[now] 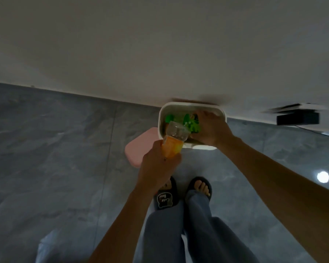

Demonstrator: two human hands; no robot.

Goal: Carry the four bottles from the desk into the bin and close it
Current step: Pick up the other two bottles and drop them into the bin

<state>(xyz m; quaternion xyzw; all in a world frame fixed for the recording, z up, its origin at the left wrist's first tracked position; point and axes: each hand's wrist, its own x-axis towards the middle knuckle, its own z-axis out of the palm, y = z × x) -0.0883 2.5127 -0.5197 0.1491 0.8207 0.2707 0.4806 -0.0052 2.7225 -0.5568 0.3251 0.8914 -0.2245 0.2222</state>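
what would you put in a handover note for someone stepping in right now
Left hand: shut on an orange-label bottle, tilted with its clear end over the bin's rim.
Right hand: reaching into the white bin; whether it holds anything cannot be told.
Bin: open, on the floor against the wall, green-labelled items already inside; their count is unclear.
Pink lid: on the floor left of the bin.
Left: drop the orange bottle in, confirm all four are inside, put the lid on.

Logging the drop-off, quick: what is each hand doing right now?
Left hand: closed around the orange-label bottle, tipped over the bin.
Right hand: inside the bin; grip cannot be told.
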